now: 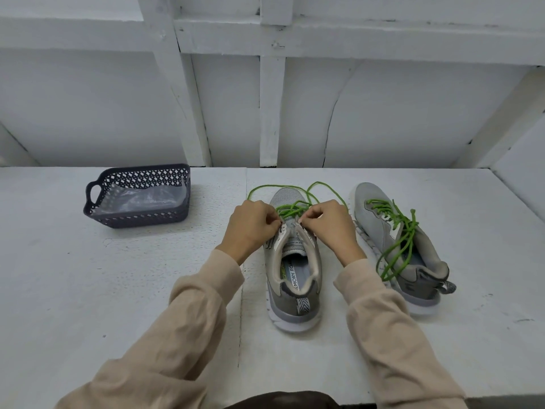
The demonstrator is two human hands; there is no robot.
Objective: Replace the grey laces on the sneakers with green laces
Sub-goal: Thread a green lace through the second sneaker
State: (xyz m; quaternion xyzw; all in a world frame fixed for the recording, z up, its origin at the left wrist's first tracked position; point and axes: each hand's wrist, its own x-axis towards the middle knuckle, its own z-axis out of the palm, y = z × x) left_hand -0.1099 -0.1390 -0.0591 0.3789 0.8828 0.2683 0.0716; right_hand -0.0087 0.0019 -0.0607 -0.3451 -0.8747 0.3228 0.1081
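One insole [295, 274] reads "EMORY FOA"; left hand [250, 224], right hand [330, 227] pinch green lace [292, 208].

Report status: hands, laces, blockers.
Left hand, right hand pinch green lace at eyelets of centre sneaker. Other sneaker laced green, ends loose. Basket far left, clear of work.

**One Legible Strip of Print**

On the insole [306, 271] of the left sneaker [295, 308], a white strip [295, 275] printed in dark capitals is seen. "EMORY FOA" can be read, the first and last letters being hidden. No other text can be made out.
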